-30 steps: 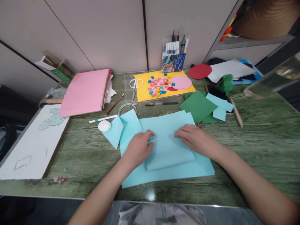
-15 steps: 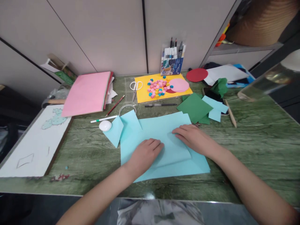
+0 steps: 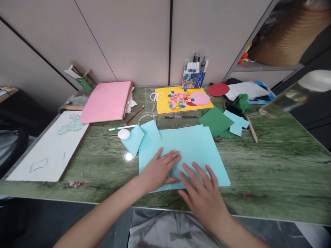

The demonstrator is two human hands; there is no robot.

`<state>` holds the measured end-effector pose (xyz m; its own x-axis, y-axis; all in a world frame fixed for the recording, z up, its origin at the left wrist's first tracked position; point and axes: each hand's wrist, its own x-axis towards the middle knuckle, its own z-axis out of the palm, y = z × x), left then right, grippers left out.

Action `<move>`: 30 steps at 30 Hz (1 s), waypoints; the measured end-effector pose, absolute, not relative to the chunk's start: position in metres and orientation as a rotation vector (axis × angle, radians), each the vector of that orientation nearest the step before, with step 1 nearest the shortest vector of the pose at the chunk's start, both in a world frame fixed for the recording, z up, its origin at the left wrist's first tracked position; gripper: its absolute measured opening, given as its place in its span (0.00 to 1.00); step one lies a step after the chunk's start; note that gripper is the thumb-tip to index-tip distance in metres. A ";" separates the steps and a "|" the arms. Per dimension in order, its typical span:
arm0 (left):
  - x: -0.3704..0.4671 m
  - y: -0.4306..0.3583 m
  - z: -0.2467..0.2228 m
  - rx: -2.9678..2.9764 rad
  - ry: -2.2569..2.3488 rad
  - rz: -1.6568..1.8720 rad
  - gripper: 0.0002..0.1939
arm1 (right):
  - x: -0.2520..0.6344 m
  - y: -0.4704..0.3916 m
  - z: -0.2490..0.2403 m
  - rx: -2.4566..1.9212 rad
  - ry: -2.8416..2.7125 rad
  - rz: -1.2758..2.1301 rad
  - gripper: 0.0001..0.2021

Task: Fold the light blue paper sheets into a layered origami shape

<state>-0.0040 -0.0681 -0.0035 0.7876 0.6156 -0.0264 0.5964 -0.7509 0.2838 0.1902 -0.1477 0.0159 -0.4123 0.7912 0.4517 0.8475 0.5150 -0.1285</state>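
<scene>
Light blue paper (image 3: 186, 141) lies in the middle of the table, with a second sheet edge showing at its right. My left hand (image 3: 161, 168) rests on it, palm down, fingers stretched out. Over the paper's near edge is my right hand (image 3: 203, 193), fingers spread and slightly blurred; whether it touches the paper I cannot tell. Neither hand holds anything. Smaller light blue pieces (image 3: 151, 132) overlap the paper's upper left corner, beside a white egg-shaped object (image 3: 124, 134).
Behind lie white-handled scissors (image 3: 155, 100), a pen (image 3: 181, 116) and yellow paper (image 3: 161, 107) with small coloured balls (image 3: 178, 98). Green paper (image 3: 216, 120) is at right, near a clear bottle (image 3: 284, 96). A pink folder (image 3: 107, 101) and a drawing board (image 3: 49, 148) stand left.
My right hand has moved from the paper's right side toward its near edge, fingers now spread. My left hand has flattened and opened. The upper sheet's near edge now lies flatter. The view has shifted.
</scene>
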 end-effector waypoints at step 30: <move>-0.023 -0.071 0.006 2.793 1.120 -0.023 0.50 | 0.237 -0.180 -0.019 -1.917 -1.976 -0.347 0.12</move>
